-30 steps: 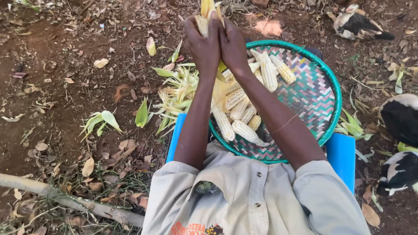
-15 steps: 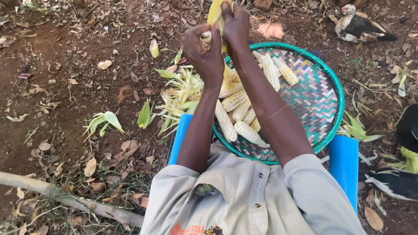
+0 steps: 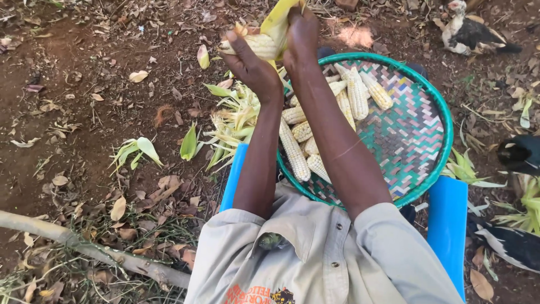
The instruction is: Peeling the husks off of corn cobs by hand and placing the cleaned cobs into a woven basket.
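The carrier is bare reddish-brown ground (image 3: 84, 84), strewn all over with dry brown leaves; a pile of pale green husks (image 3: 236, 121) lies at the middle, just left of a round woven tray with a green rim (image 3: 447, 141), which holds husked white corn cobs (image 3: 295, 152) on its left half; a blue seat (image 3: 447, 225) stands near, under the tray; a grey fallen branch (image 3: 84, 247) lies at the near left; a leafy green sprig (image 3: 135, 151) lies left of the husks.
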